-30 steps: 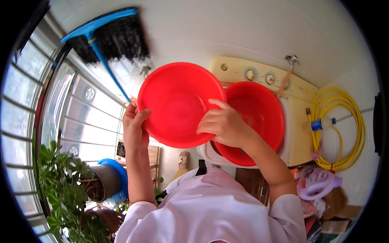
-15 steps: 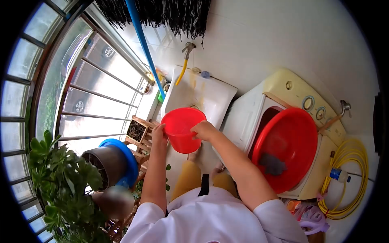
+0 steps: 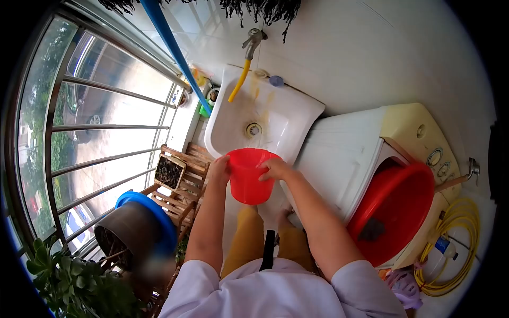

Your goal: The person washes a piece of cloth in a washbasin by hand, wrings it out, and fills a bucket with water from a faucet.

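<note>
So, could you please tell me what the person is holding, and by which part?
A red basin by the sink: the left hand and the right hand hold it near its rim, on opposite sides.

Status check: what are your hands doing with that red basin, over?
Left hand and right hand gripping red basin. Tipped toward sink. Nothing visible in the way.

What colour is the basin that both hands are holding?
The basin is red, best seen in the head view.
</note>
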Motion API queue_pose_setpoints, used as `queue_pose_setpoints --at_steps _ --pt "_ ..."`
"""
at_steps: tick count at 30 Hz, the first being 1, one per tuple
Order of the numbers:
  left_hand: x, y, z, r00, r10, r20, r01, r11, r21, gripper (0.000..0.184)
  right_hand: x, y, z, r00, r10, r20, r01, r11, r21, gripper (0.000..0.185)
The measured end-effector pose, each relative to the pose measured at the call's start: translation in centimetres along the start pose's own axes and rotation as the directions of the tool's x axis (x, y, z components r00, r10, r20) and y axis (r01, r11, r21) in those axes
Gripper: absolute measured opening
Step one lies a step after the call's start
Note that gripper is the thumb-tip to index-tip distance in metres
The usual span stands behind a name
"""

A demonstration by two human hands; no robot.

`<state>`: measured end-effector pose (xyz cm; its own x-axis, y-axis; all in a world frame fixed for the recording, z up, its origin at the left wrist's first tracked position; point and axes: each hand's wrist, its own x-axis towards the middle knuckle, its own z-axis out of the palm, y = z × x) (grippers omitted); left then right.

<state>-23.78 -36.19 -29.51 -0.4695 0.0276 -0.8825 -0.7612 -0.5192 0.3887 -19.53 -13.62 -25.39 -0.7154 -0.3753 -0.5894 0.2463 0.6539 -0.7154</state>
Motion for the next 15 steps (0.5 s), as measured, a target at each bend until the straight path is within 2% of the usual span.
queue_pose_setpoints --at_steps 1,2,3,5,7,8,9,11,13,15 --pt "0.9 0.1 -0.5 0.997 -0.027 0.079 0.027 1.000 0.001 0.005 0.4 0.2 -0.4 1.000 0.001 0.005 -0.001 1.000 0.003 0.034" --pt "0.8 0.6 -0.2 0.986 -0.054 0.158 0.054 0.999 0.004 0.006 0.9 0.3 -0.8 0.995 0.051 0.081 -0.055 0.998 0.043 0.036" --pt "0.7 0.8 0.3 0.986 -0.056 0.155 0.056 0.998 0.004 0.006 1.2 0.3 -1.1 0.983 0.099 0.156 -0.112 0.991 0.079 0.039" --pt "0.3 0.8 1.6 0.998 -0.007 -0.067 0.006 1.000 -0.015 0.021 1.5 -0.2 -1.8 0.978 0.125 0.169 -0.141 0.986 0.086 0.035" --pt "1.2 0.9 1.3 0.999 -0.023 -0.049 0.022 1.000 -0.018 0.028 1.3 -1.2 -2.7 0.972 0.151 0.183 -0.169 0.981 0.092 0.031" --pt "1.5 1.0 1.2 0.999 -0.039 -0.029 0.039 0.999 -0.018 0.035 1.1 -1.6 -3.1 0.967 0.158 0.198 -0.193 0.966 0.170 0.028" --pt "1.7 1.0 1.1 0.999 -0.040 -0.030 0.039 0.999 -0.018 0.035 1.1 -1.9 -3.3 0.963 0.165 0.213 -0.216 0.945 0.247 0.026" --pt "1.9 1.2 1.0 0.999 -0.048 -0.015 0.046 0.995 -0.086 0.037 1.3 -1.8 -3.6 0.969 0.141 0.204 -0.194 0.943 0.270 0.028" --pt "2.0 1.4 1.0 0.999 -0.050 0.014 0.051 0.996 -0.078 0.039 1.5 -1.5 -3.8 0.974 0.117 0.196 -0.172 0.940 0.295 0.029" --pt "1.5 1.9 1.7 0.998 -0.049 0.046 0.052 0.996 -0.072 0.040 1.6 -1.6 -4.3 0.921 0.254 0.295 -0.377 0.772 0.512 0.030"
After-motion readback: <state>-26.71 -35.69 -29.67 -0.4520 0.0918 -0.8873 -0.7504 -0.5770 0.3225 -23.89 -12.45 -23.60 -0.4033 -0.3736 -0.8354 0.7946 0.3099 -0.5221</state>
